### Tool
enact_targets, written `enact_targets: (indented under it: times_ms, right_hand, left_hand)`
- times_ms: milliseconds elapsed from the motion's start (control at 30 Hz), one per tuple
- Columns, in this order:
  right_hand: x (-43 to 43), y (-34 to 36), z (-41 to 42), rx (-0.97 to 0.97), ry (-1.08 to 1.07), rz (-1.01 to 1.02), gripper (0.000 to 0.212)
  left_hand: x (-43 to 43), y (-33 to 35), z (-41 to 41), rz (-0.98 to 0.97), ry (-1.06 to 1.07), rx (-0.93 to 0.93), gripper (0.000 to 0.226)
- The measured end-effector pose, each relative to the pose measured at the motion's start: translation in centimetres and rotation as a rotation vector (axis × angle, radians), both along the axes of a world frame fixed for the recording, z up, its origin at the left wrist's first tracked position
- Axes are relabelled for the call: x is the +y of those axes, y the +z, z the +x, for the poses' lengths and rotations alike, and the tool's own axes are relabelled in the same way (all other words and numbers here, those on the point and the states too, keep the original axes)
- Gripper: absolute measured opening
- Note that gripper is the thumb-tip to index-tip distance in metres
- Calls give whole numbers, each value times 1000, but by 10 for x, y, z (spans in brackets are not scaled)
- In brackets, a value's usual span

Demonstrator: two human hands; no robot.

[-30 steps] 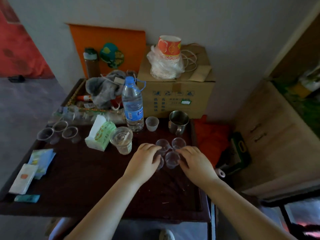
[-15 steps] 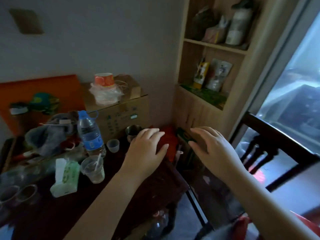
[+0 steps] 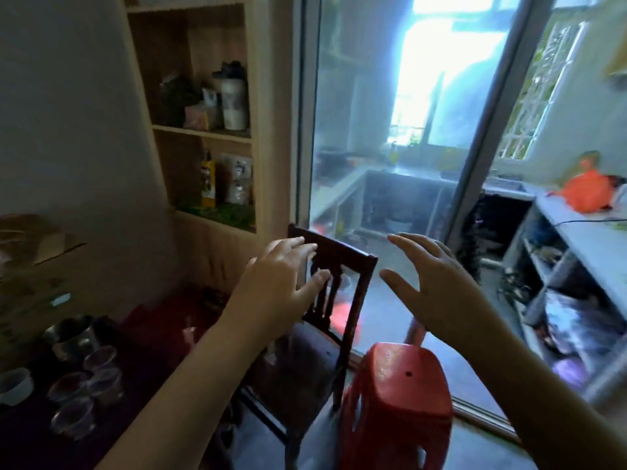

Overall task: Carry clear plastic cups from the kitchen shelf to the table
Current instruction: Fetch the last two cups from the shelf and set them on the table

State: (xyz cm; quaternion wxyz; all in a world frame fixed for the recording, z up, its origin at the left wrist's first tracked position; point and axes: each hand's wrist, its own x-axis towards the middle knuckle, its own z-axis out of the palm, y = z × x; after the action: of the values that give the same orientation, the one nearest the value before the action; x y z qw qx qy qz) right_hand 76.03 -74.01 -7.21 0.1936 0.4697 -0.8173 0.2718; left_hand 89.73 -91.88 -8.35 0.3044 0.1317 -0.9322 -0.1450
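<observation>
Several clear plastic cups [image 3: 89, 385] stand in a cluster on the dark table [image 3: 30, 439] at the lower left. My left hand [image 3: 274, 286] is raised in front of me, fingers spread, holding nothing, well to the right of the cups. Level with it, my right hand [image 3: 431, 283] is also held up with its fingers apart and empty. Both hands hang in the air in front of a glass sliding door [image 3: 400, 164] with a kitchen behind it.
A dark wooden chair [image 3: 336, 300] stands right under my hands, a red plastic stool [image 3: 397, 401] beside it. A metal mug [image 3: 73, 334] and a cardboard box [image 3: 30, 266] sit on the table. A wooden shelf unit [image 3: 203, 130] stands left of the door. Kitchen counters [image 3: 583, 239] lie to the right.
My hands left the cups on the table and lifted, empty. My view swung right, from the table to the glass door and kitchen.
</observation>
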Motion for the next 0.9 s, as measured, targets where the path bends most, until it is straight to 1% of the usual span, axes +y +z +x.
enact_targets:
  times_ms: [100,267,367,500,667,800,900]
  right_hand:
    - [88,10,-24,3,-104,-11,55]
    - [264,17,-57,7,-306,-32,54]
    - [366,16,-67,9,-430,-14,62]
    - [482,21,-71,17,-580,-4,60]
    - [579,34,-78,49,-729,-46,58]
    - [628,27,-93,51,-799,-81,60]
    - [654,17,-113,47,-838,-104,55]
  left_hand:
    - [72,12,-50,-14,-97,20,51]
    - [226,21,-130,0,-309,60,53]
    - [320,18,-167,0,-440,61,53]
    - [425,29,-206,-7,-592,86,56]
    - [525,49,-248,-25,-747,102,57]
    - [583,48,-287,-72,-815,59,58]
    - [614,43,-323,-85,-859,45,57]
